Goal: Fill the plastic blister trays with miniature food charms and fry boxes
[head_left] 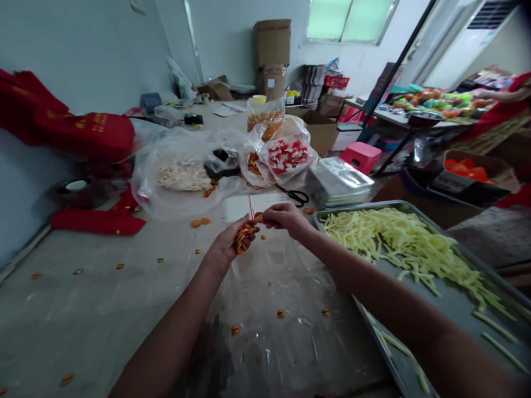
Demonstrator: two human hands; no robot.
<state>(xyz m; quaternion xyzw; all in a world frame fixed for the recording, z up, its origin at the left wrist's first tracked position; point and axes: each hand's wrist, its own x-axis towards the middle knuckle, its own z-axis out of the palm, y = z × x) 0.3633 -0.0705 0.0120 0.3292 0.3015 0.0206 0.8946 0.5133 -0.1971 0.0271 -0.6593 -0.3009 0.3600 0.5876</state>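
Note:
My left hand (228,240) is closed around a handful of small hamburger-shaped pieces (245,237), orange with dark and yellow layers. Touching it from the right, my right hand (287,219) pinches one piece (260,217) with green on it between thumb and fingertips. Below both hands lie transparent plastic trays (292,343), where single small hamburgers (280,314) sit apart from one another. More of them form a spaced row (120,266) to the left. Just beyond my hands are a white sheet (237,208) with a red line and two plain orange discs (201,223).
A metal tray (453,332) of pale yellow strips (406,240) stands at right. Black scissors (297,195) lie beside stacked transparent containers (341,182). Open bags hold pale pieces (184,176) and red-white pieces (288,156). Red cloth (98,222) lies left. Another person's arm (490,93) reaches over a far table.

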